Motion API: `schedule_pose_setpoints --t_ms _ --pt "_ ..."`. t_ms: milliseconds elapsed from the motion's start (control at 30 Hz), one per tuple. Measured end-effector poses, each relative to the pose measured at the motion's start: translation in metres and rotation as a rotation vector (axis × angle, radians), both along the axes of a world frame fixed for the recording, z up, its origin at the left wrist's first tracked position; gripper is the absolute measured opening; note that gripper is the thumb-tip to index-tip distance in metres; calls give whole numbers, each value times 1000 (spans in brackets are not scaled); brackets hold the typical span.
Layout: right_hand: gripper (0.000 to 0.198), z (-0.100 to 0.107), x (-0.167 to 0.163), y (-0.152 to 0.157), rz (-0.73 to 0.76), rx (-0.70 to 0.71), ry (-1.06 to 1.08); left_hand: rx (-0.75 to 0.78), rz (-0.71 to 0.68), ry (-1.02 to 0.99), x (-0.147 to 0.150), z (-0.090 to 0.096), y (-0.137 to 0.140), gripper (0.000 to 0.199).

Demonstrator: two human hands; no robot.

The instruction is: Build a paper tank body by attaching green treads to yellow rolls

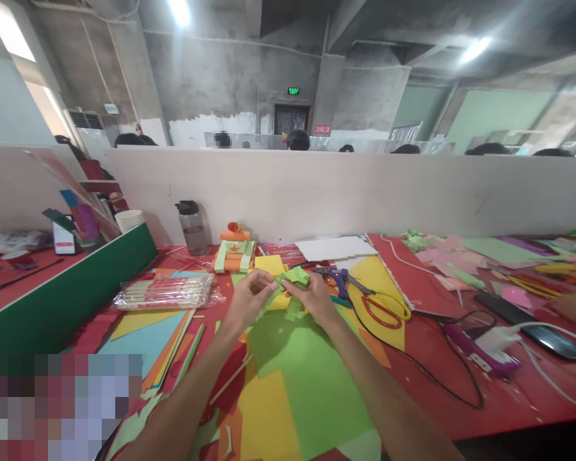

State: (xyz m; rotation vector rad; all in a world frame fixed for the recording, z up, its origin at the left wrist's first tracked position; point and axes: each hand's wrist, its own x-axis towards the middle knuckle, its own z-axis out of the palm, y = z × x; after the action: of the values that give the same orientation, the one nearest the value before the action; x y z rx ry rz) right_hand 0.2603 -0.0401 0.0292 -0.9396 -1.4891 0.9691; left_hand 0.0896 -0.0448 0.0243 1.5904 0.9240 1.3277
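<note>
Both my hands meet over the middle of the red table, above a large sheet of green paper [312, 378]. Folded or cut green paper [295, 278] is pinched between the fingers of my right hand [317, 294]. My left hand [252, 294] has thumb and fingers closed at the left edge of the same green paper. Just behind the hands lies a yellow paper piece [269, 264], partly covered by them. Beyond it stands an orange and light-green paper model [235, 253] with an orange star. A yellow sheet [273, 416] overlaps the green one.
Right of my hands lie a blue glue gun [338, 282] and scissors [384, 310] with red and yellow handles. A purple power strip [484, 355] and a phone [557, 341] are farther right. Bagged sticks [166, 291], a water bottle [192, 227] and a green divider [72, 288] stand left.
</note>
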Motion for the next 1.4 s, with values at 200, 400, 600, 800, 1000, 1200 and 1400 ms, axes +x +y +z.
schedule_pose_setpoints --t_ms 200,400,600,800,1000,1200,1400 --pt "28 3 -1 -3 7 8 -23 35 68 109 1 -2 1 29" --pt "28 3 -3 -4 13 -17 0 157 170 233 2 -5 1 22" --pt "26 1 -4 -3 -12 -17 -16 144 131 186 3 -6 -1 17" --pt "22 -3 -5 1 15 -129 100 215 72 111 1 -4 -2 16" --pt "22 -7 -4 4 119 -258 228 466 95 280 -1 -1 -3 12" --pt "26 -6 -2 3 100 -275 231 455 178 311 0 -3 -2 15" --pt "24 -4 1 2 140 -227 170 456 184 346 -1 -2 -4 11"
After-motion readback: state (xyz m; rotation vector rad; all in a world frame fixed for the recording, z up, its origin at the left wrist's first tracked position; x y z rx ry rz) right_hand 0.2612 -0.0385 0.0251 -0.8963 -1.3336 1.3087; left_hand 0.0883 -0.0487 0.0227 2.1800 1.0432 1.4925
